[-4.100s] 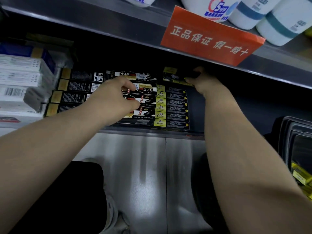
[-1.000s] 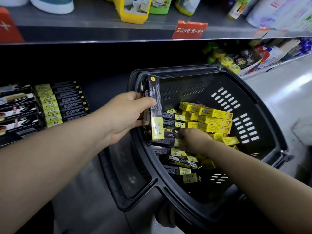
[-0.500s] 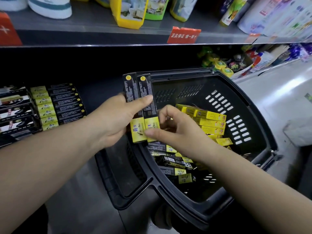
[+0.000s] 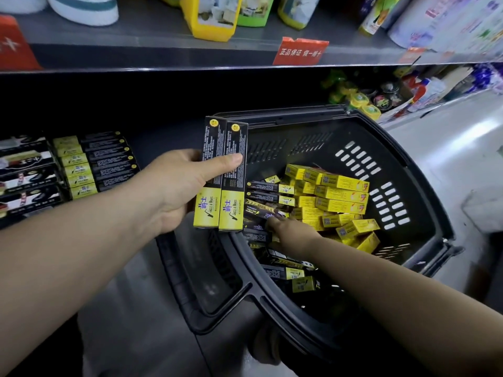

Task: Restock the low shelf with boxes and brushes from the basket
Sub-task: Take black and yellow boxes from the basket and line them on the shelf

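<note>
My left hand holds two long black-and-yellow boxes upright, side by side, over the left rim of the black basket. My right hand reaches down into the basket, fingers on a black box in the pile; whether it grips the box I cannot tell. More black-and-yellow boxes and several yellow boxes lie loose in the basket. On the low shelf at the left, a stack of the same black-and-yellow boxes lies flat.
Black boxes with pictures lie stacked at the shelf's far left. The upper shelf edge carries red signs and bottles above. Small tins and bottles crowd the shelf behind the basket. Pale floor lies to the right.
My right hand has left the two boxes held in my left hand and dropped back into the basket onto a black box. The left hand stays put with both boxes.
</note>
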`<state>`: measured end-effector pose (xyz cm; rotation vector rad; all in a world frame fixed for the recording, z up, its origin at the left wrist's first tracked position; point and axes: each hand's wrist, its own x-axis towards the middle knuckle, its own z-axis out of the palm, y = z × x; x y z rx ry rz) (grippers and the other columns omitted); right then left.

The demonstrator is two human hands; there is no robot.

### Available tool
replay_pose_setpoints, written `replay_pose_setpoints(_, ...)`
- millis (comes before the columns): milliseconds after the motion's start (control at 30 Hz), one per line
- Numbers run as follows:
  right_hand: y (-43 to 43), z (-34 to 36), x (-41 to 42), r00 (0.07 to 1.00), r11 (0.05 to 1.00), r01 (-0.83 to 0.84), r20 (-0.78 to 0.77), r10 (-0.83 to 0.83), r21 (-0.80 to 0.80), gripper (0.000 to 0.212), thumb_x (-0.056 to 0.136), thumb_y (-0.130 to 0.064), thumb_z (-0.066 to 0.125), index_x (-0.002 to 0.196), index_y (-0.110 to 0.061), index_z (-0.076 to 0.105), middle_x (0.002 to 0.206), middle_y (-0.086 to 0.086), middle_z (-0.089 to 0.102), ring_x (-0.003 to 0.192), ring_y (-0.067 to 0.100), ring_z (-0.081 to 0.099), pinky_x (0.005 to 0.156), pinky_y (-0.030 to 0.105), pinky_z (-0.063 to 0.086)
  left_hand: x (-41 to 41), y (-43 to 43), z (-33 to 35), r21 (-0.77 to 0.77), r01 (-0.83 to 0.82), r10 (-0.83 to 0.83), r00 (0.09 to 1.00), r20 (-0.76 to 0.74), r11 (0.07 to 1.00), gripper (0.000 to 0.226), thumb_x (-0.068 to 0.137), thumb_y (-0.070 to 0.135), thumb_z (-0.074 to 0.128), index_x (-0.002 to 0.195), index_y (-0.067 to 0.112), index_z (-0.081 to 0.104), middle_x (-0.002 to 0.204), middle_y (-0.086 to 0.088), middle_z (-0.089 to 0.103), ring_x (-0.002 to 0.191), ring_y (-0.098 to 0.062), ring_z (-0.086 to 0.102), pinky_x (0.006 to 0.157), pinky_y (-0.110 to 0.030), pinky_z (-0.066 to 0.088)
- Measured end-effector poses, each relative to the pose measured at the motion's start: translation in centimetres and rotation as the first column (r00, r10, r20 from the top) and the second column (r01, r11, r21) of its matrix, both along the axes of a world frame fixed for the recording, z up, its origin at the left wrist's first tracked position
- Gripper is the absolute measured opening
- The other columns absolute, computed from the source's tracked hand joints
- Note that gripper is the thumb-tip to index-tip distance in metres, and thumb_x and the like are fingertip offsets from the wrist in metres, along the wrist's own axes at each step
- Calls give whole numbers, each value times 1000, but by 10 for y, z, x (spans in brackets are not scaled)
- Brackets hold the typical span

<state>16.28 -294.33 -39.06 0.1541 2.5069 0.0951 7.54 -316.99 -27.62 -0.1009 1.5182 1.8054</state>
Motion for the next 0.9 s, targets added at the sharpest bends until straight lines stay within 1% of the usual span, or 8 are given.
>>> replay_pose_setpoints(133,-6,11,-8,996,989,-89,4,89,115,33,94,-30,53,125,-20,52,104,3,62,89,21,61,68,30,52,-1,-3,2,6,-18,17,1000,23,1000,56,49,30,76,101,12,66,91,-8,74,74,-21,71,60,-37,60)
replay_pose_setpoints(267,-9,67,-21,927,962,228,-270,-261,-149,27,81,-35,64,96,-15,55,80,0,60,72,19,59,59,31,50,-4,-6,2,15,-86,85,995,52,996,52,49,30,76,97,12,66,78,-4,73,61,-18,70,51,-35,58)
replay_pose_setpoints(300,-11,83,-21,851,872,328,-287,-439,-362,26,78,-34,65,89,-14,53,79,4,61,69,20,59,59,34,49,-4,-6,3,19,-102,101,993,55,995,52,49,31,76,97,12,66,78,-4,72,59,-17,69,50,-35,58)
replay_pose_setpoints(367,-23,114,-16,662,441,397,-82,-745,-805,14,77,-25,62,77,-16,52,75,9,61,60,20,57,54,31,47,-4,-6,3,29,-122,120,991,54,992,54,49,31,76,98,11,66,78,-4,72,59,-17,69,50,-33,57)
replay_pose_setpoints(433,-41,132,-10,614,83,328,146,-776,-941,9,72,-19,60,69,-19,52,73,9,63,56,18,57,46,24,45,-3,-6,4,40,-125,123,991,54,991,54,51,31,76,101,12,65,80,-4,73,60,-16,70,50,-32,58)
replay_pose_setpoints(467,-50,136,-7,649,39,300,174,-741,-953,10,68,-19,61,69,-21,51,74,7,65,58,18,59,45,23,46,-3,-6,4,49,-125,122,991,56,991,53,54,30,76,102,12,65,82,-5,73,62,-17,70,50,-33,58)
replay_pose_setpoints(633,-86,130,-3,720,48,194,109,-685,-980,35,64,-36,77,80,-20,50,86,8,53,77,24,48,71,43,41,0,-7,5,70,-100,99,995,22,993,41,72,29,74,109,14,62,94,-8,74,75,-23,72,56,-35,59)
replay_pose_setpoints(900,-106,133,-24,716,116,276,124,-687,-954,30,72,-42,73,74,-22,50,85,12,51,73,27,50,67,38,47,-3,-34,6,12,-44,44,999,1,999,42,72,32,74,110,18,62,97,-7,74,83,-26,72,68,-42,59)
